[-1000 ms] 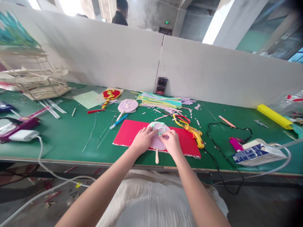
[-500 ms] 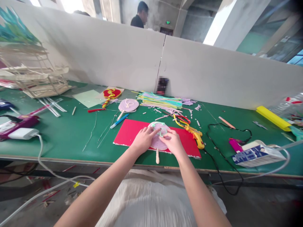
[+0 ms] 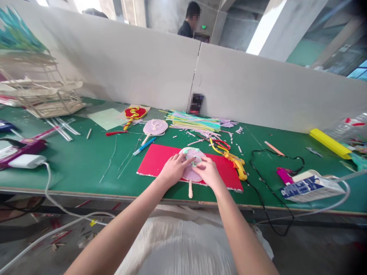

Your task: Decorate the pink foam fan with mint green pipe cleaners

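Some mint trim (image 3: 186, 151) is laid beyond the fingers (image 3: 181, 163); 1 mint loop (image 3: 198, 159), seemingly unfixed, is pinched by right hand (image 3: 208, 170), lilac fan (image 3: 191, 175) steadied under left hand (image 3: 172, 168), loosely spread.

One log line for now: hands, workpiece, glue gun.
left hand: on lilac disc | right hand: at mint strip | disc: on red board, handle past near edge | glue gun: at board's right end

Counted are 2 hands (image 3: 173, 169), 3 fans (image 3: 194, 175), 1 red board (image 3: 155, 161), 1 glue gun (image 3: 238, 165), 1 pair of scissors (image 3: 226, 147).
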`<action>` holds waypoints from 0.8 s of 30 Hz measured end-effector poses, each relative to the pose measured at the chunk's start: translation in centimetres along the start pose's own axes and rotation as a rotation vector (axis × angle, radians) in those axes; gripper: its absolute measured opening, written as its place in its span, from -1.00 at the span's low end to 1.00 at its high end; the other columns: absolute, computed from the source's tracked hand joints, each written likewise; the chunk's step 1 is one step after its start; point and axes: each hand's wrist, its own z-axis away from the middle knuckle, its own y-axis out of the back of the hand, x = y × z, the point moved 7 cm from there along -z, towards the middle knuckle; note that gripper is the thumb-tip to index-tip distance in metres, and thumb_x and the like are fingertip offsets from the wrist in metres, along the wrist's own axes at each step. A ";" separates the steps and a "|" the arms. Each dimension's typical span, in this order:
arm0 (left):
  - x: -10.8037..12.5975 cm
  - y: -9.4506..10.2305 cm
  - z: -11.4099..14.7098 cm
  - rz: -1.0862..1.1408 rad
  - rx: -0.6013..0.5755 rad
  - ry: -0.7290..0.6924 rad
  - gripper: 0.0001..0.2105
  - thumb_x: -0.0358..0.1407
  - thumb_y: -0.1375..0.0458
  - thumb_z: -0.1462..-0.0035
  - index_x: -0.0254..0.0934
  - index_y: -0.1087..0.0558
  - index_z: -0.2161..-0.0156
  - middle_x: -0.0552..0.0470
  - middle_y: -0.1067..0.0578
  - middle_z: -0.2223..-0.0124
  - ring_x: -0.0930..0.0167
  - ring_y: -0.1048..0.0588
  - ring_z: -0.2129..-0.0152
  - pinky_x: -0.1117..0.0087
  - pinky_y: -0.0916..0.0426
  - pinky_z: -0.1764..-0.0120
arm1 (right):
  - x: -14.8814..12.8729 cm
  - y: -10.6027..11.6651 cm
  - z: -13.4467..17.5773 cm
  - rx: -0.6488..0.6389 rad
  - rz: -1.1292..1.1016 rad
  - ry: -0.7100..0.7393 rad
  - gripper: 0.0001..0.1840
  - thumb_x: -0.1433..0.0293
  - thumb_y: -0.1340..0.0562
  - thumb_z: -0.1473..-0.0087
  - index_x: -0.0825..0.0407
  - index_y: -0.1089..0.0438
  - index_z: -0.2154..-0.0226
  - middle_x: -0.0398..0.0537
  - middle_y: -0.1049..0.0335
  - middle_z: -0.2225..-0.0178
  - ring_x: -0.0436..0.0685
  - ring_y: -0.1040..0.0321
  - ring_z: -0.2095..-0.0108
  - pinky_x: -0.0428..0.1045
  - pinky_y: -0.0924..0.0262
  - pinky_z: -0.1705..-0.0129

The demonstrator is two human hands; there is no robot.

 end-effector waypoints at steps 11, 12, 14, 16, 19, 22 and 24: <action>0.4 0.1 -0.1 -0.017 -0.014 0.023 -0.60 -0.35 0.13 -0.21 -0.08 -0.21 -0.14 -0.13 -0.26 -0.11 0.26 -0.31 0.05 0.23 -0.24 0.04 | -0.1 -0.1 0.5 0.127 -0.044 0.063 -0.87 0.30 -0.33 0.18 0.02 -0.46 0.60 0.08 -0.37 0.15 0.24 -0.33 0.12 0.15 -0.16 0.00; 0.4 0.1 -0.1 -0.012 -0.015 0.022 -0.61 -0.35 0.13 -0.21 -0.09 -0.22 -0.14 -0.13 -0.26 -0.10 0.26 -0.31 0.05 0.23 -0.24 0.04 | 0.0 0.0 0.6 0.135 -0.059 0.073 -0.84 0.28 -0.32 0.16 0.02 -0.46 0.60 0.09 -0.37 0.14 0.25 -0.32 0.11 0.15 -0.16 0.00; 0.3 -0.1 -0.1 -0.004 -0.014 0.023 -0.61 -0.35 0.13 -0.21 -0.11 -0.22 -0.14 -0.13 -0.26 -0.11 0.25 -0.31 0.06 0.22 -0.24 0.04 | 0.1 0.0 0.9 0.145 -0.092 0.094 -0.79 0.23 -0.27 0.10 0.02 -0.46 0.57 0.11 -0.36 0.13 0.25 -0.31 0.08 0.15 -0.16 -0.01; 0.2 -0.2 -0.1 0.003 -0.009 0.026 -0.60 -0.36 0.14 -0.21 -0.12 -0.23 -0.14 -0.14 -0.26 -0.12 0.24 -0.31 0.06 0.20 -0.24 0.04 | 0.2 0.0 1.2 0.155 -0.120 0.105 -0.73 0.19 -0.21 0.03 0.03 -0.46 0.53 0.13 -0.35 0.10 0.26 -0.29 0.06 0.15 -0.18 0.01; -0.1 -0.4 -0.2 0.024 -0.007 0.037 -0.60 -0.36 0.13 -0.21 -0.12 -0.25 -0.13 -0.14 -0.25 -0.13 0.24 -0.32 0.08 0.19 -0.24 0.05 | 0.4 -0.1 1.5 0.170 -0.136 0.102 -0.70 0.18 -0.16 -0.02 0.03 -0.45 0.51 0.14 -0.33 0.08 0.25 -0.28 0.06 0.15 -0.20 0.04; -0.3 -0.4 -0.2 0.074 -0.014 0.056 -0.60 -0.35 0.14 -0.21 -0.10 -0.27 -0.12 -0.11 -0.25 -0.13 0.25 -0.33 0.10 0.19 -0.25 0.06 | 0.6 -0.2 1.6 0.183 -0.135 0.092 -0.71 0.18 -0.16 -0.01 0.02 -0.43 0.53 0.12 -0.33 0.09 0.24 -0.28 0.06 0.14 -0.21 0.05; -0.4 -0.2 -0.3 0.119 -0.013 0.081 -0.61 -0.33 0.13 -0.21 -0.09 -0.30 -0.10 -0.09 -0.26 -0.12 0.25 -0.32 0.09 0.19 -0.24 0.05 | 0.6 -0.2 1.6 0.191 -0.134 0.085 -0.74 0.20 -0.18 0.01 0.01 -0.41 0.54 0.11 -0.32 0.08 0.24 -0.27 0.06 0.14 -0.21 0.05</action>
